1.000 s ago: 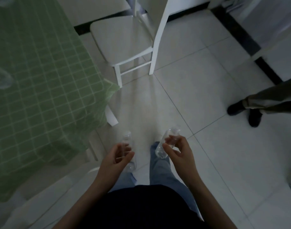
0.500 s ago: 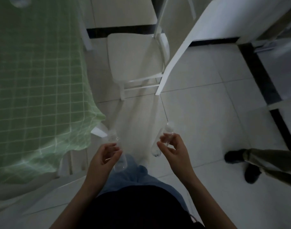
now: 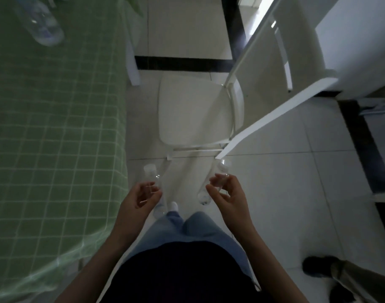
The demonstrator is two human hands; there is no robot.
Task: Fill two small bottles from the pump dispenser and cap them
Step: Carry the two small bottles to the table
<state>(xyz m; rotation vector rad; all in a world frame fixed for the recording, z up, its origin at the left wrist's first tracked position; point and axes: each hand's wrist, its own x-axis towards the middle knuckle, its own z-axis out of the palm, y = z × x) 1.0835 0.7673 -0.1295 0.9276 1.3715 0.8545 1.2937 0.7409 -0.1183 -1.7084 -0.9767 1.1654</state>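
Observation:
I stand beside a table and hold two small clear bottles over the floor, each with a white cap on. My left hand (image 3: pixel 141 196) grips one bottle (image 3: pixel 153 179), whose capped end points away from me. My right hand (image 3: pixel 227 193) pinches the other bottle (image 3: pixel 217 182) near its neck, tilted with the cap up and away. On the table at the top left stands a larger clear bottle (image 3: pixel 41 25), blurred; I cannot tell whether it is the pump dispenser.
The table with a green checked cloth (image 3: pixel 56 127) fills the left side. A white chair (image 3: pixel 193 110) stands straight ahead on the pale tiled floor. Another person's foot and trouser leg (image 3: pixel 331 272) are at the lower right.
My view has swung left and upward: the chair now sits straight ahead and the table bottle has come into sight. Both hands still hold their bottles, now a little farther apart.

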